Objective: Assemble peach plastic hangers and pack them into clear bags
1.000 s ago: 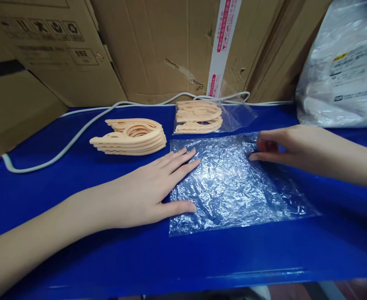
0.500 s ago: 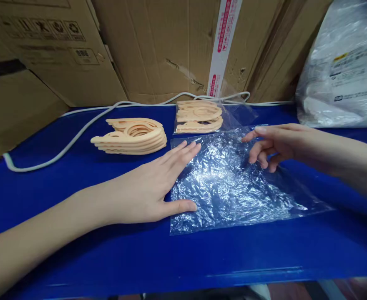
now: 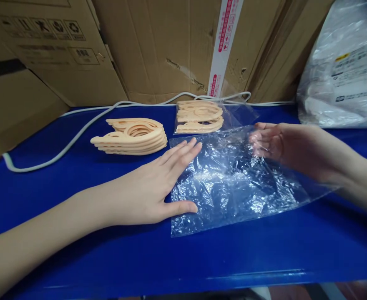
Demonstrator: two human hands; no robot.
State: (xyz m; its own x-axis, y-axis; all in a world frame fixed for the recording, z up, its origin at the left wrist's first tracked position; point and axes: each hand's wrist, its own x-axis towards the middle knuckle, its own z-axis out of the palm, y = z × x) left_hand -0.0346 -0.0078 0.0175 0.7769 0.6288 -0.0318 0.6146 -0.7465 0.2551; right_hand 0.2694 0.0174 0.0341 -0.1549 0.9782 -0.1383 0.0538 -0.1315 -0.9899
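A crinkled clear plastic bag [image 3: 230, 187] lies on the blue table [image 3: 77, 250]. My left hand [image 3: 149, 187] rests flat on the bag's left edge, fingers stretched out and thumb on the plastic. My right hand [image 3: 283, 146] is at the bag's right side; its fingers show through the plastic, loosely spread, and that side of the bag is raised over them. A stack of peach plastic folding hangers [image 3: 131, 136] sits just beyond my left fingertips. A second clear bag holding peach hangers [image 3: 199, 117] lies behind the empty bag.
Cardboard boxes [image 3: 158, 46] stand along the back of the table. A white cable [image 3: 77, 133] runs across the rear left. A large white plastic sack [image 3: 343, 71] sits at the back right. The table's front edge runs along the bottom of the view.
My right hand lifted from pinching the bag's far right part, and its fingers now sit under the plastic, raising the bag's right side. My left hand stayed flat in place.
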